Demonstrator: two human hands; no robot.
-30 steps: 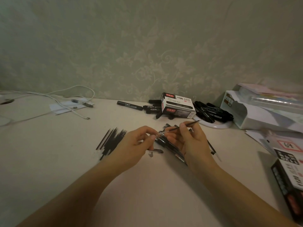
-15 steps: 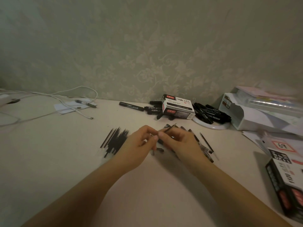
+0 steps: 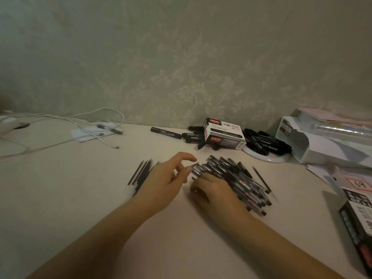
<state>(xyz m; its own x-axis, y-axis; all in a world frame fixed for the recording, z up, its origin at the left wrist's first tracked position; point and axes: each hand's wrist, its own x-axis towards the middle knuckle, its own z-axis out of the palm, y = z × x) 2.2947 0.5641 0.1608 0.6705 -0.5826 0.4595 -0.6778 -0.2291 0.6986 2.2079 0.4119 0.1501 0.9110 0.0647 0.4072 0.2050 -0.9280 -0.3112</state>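
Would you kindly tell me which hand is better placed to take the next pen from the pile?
Probably the right hand: it rests directly on the near edge of the pen pile. The left hand hovers beside the pile, nearer the loose refills.

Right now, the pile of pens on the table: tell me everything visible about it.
The pile of pens holds many slim pens, seemingly clear plastic barrels with black ends, lying flat and overlapping, mostly slanted far-left to near-right. It sits on the table, in front of the marker box. The right hand rests on its near-left edge.
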